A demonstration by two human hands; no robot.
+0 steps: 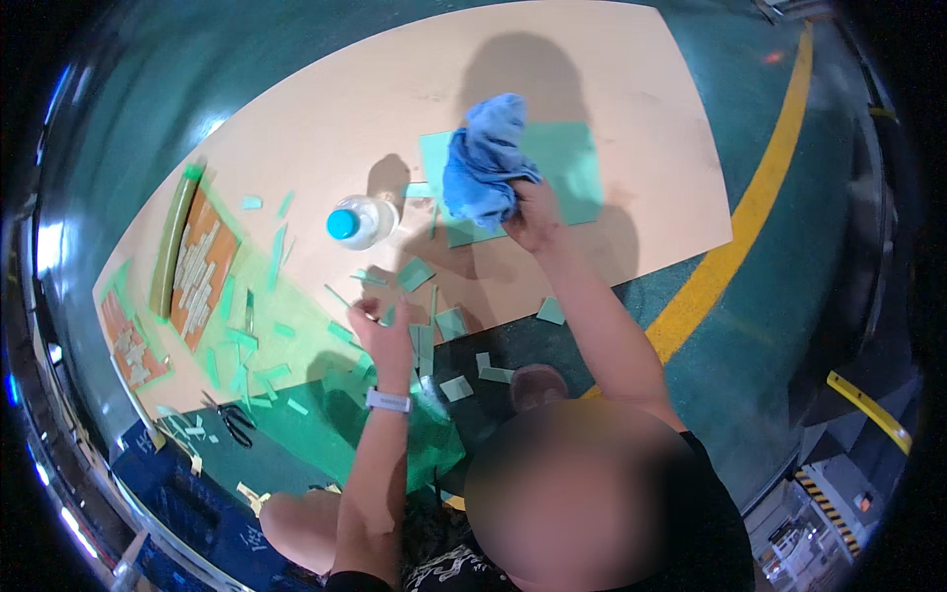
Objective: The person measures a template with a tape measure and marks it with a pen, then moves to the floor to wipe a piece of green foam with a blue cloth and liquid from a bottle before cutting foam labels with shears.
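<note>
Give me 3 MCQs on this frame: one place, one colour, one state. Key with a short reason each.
1. Where does the clear bottle stand?
A. On the tan board, to the left of the cloth
B. On the yellow floor line
C. On the green floor, off the board

2. What colour is the bottle's cap?
A. Red
B. Blue
C. White

3. What is the right hand doing?
A. Lying flat and empty on the board
B. Holding scissors
C. Gripping a bunched blue cloth

Key:
1 A: the bottle sits on the tan board, left of the blue cloth and the green sheet.
2 B: the cap is bright blue.
3 C: the fingers are closed on the cloth's lower end, above the green sheet; the left hand is lower down, among the cut green strips.
</note>
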